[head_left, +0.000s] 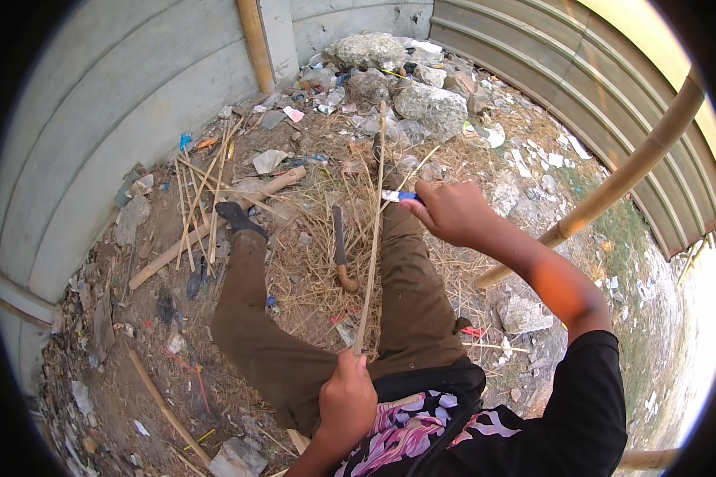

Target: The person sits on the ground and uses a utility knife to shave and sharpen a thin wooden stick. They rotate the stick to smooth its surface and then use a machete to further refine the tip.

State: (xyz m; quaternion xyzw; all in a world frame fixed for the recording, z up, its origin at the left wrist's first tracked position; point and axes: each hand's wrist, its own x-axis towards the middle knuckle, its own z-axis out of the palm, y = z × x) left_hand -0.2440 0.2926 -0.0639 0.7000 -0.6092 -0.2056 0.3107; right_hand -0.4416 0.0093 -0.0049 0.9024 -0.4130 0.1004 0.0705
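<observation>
My left hand (348,397) is closed around the near end of a long, thin bamboo strip (371,262), close to my lap. The strip runs forward between my legs, its far part lying over my right leg toward the rocks. Out ahead, my right hand (453,213) grips a blue-handled knife (406,196). Its blade lies against or just beside the strip; I cannot tell whether they touch. A machete (340,250) with a dark blade and curved wooden handle lies on the straw between my legs.
My left foot (240,219) is beside a thick bamboo pole (171,258). Several thin strips (189,208) lie around it. Large rocks (431,110) and litter sit ahead by the concrete wall (127,111). Another bamboo pole (605,199) slants across at the right, near the corrugated fence (565,67).
</observation>
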